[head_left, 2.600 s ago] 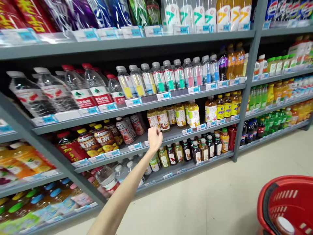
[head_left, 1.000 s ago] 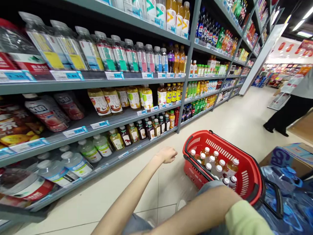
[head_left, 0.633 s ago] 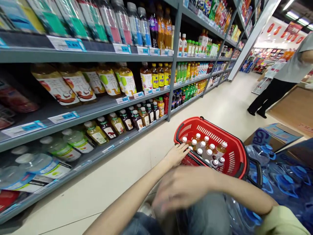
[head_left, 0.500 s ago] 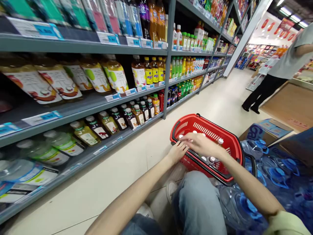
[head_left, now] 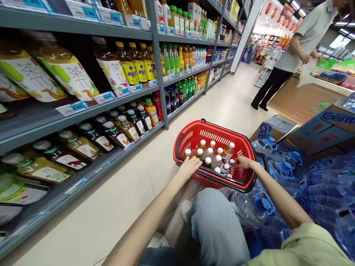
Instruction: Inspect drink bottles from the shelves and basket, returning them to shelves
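A red shopping basket (head_left: 222,127) with black handles stands on the floor just beyond my knees. Inside it are several upright bottles (head_left: 210,151) with white caps, and a few small bottles (head_left: 226,168) tilted at the right side. My left hand (head_left: 190,167) lies closed over the near rim at the left, its fingers hooked over the edge. At the right end, my right hand (head_left: 244,162) reaches inside the basket, fingers loosely bent and close to the tilted bottles. Nothing shows in its fingers; whether they touch a bottle I cannot tell.
Shelves (head_left: 111,107) of bottled drinks run along the left. Large blue-capped water jugs (head_left: 260,207) crowd the floor at my right, with cardboard boxes (head_left: 273,127) behind. Farther back, a person (head_left: 298,51) stands holding a plastic bag by a display. A pale tiled aisle (head_left: 219,98) runs ahead.
My right hand has moved from above the left hand to the basket's right end, uncovering the bottles. My left hand remains on the near rim. The view has turned right.
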Demonstrator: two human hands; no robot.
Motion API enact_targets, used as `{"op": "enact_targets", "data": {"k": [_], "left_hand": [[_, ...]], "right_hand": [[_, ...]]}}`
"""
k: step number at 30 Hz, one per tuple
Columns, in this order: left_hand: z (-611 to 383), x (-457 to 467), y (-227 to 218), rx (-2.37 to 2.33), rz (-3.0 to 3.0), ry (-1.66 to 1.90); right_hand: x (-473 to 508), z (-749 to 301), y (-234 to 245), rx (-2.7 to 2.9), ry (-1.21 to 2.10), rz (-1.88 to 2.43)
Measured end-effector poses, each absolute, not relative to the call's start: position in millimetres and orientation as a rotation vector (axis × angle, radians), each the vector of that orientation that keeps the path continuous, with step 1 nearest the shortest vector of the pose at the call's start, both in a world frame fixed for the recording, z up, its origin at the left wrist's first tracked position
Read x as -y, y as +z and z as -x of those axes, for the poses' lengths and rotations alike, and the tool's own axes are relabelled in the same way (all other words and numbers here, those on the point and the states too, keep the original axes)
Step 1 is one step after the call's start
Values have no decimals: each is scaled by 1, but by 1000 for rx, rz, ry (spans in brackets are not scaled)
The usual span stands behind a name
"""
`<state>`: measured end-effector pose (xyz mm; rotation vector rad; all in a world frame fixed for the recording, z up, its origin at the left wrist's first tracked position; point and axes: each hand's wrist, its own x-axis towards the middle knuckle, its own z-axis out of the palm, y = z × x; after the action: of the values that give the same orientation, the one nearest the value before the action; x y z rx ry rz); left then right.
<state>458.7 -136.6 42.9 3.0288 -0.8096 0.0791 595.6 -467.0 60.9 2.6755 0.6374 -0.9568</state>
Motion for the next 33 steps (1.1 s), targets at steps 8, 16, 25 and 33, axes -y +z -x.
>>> {"op": "enact_targets", "data": {"k": [8, 16, 25, 33], "left_hand": [[-427, 147, 47, 941, -2980, -90], [-409, 146, 53, 897, -2976, -200], [-347, 125, 52, 688, -2921, -90], [-299, 104, 65, 475, -2812, -76]], "right_hand": [[456, -560, 26, -575, -836, -2599], [443, -535, 13, -596, -792, -2644], [416, -574, -19, -761, -776, -2762], [404, -584, -28, -1068, -572, -2817]]}}
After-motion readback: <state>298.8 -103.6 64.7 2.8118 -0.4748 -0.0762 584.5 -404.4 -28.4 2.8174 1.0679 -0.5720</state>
